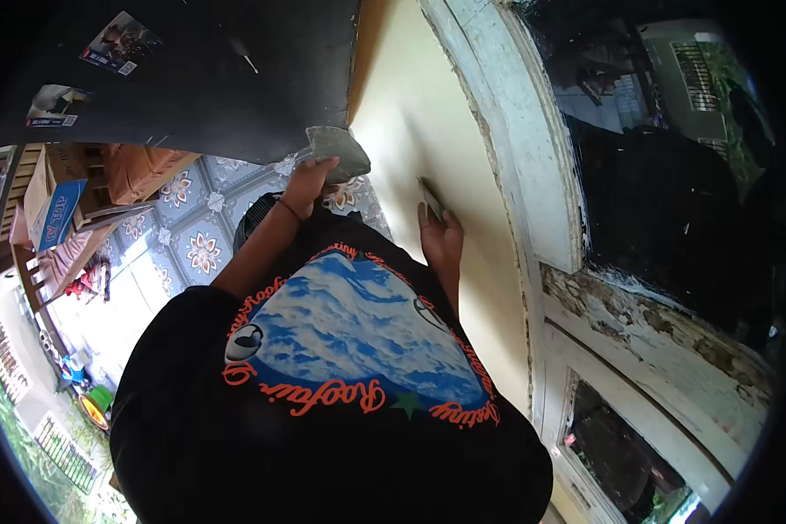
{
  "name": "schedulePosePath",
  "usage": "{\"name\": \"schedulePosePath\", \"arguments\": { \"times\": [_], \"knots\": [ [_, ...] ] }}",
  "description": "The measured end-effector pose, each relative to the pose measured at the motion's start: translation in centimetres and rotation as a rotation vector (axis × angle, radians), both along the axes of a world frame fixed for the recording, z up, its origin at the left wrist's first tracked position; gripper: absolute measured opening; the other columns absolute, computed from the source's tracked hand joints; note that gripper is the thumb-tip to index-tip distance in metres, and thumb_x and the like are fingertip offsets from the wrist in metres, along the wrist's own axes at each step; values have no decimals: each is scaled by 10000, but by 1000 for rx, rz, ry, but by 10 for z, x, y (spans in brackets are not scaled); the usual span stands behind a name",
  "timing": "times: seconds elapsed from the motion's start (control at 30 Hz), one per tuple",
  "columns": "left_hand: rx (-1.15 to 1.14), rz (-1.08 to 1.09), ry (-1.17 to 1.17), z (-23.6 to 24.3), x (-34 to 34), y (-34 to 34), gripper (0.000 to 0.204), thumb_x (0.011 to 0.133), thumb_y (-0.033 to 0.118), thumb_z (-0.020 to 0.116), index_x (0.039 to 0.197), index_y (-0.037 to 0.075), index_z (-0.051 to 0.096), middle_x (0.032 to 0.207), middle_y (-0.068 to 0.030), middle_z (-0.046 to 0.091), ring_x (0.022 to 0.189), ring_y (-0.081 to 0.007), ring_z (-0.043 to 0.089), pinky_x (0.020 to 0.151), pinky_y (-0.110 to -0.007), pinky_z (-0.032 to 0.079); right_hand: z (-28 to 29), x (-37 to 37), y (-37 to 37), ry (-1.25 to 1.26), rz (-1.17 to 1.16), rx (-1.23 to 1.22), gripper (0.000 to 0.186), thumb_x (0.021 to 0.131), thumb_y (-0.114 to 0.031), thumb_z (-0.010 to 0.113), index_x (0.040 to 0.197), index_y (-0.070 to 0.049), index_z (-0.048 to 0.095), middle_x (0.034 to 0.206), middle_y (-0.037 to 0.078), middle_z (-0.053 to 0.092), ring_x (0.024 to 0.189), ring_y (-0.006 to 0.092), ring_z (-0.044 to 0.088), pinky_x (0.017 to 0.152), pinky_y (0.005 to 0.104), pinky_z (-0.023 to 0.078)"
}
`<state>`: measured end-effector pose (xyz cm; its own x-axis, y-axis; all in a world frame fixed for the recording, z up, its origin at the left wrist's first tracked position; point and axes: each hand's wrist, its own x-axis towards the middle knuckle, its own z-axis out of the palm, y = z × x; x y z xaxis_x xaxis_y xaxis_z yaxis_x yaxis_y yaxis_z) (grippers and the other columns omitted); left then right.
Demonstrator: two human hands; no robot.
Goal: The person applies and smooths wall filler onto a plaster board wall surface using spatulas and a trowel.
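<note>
My left hand (304, 188) is closed on the edge of a flat grey plate (341, 154) with rounded corners, held out over the floor beside the wall. Smears mark the plate's face. To its right, my right hand (443, 237) is closed around a thin, flat scraper-like blade (429, 194), seen nearly edge-on. The blade is at the cream wall (402, 87); whether its edge touches cannot be told. My thumb and fingers hide its handle.
A dark panel (279, 96) with stickers stands at the upper left. Peeling white window frames (515, 113) border the wall at right. Patterned tiles (196, 205) cover the floor. A cardboard box (57, 179) rests on wooden seating at left.
</note>
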<state>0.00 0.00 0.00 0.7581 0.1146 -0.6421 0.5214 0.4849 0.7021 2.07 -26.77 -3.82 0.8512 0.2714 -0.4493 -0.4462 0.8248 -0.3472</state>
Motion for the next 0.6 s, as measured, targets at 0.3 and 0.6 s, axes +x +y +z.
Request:
{"name": "schedulePosePath", "arguments": {
  "times": [0.3, 0.6],
  "knots": [
    [4, 31, -21, -1, 26, 25, 286, 795, 237, 542, 1020, 64, 509, 930, -32, 542, 816, -130, 549, 614, -263, 476, 1, 37, 44, 117, -44, -67, 286, 885, -109, 292, 1129, -16, 407, 1197, 141, 437, 1132, 234, 398, 978, 432, 262],
    [22, 93, -24, 1, 49, 61, 277, 788, 239, 556, 987, 51, 514, 928, -42, 535, 818, -126, 542, 589, -259, 490, 9, 78, 84, 153, -89, -58, 266, 870, -87, 318, 1108, 0, 400, 1174, 166, 425, 1104, 294, 397, 936, 448, 315]
  ]
}}
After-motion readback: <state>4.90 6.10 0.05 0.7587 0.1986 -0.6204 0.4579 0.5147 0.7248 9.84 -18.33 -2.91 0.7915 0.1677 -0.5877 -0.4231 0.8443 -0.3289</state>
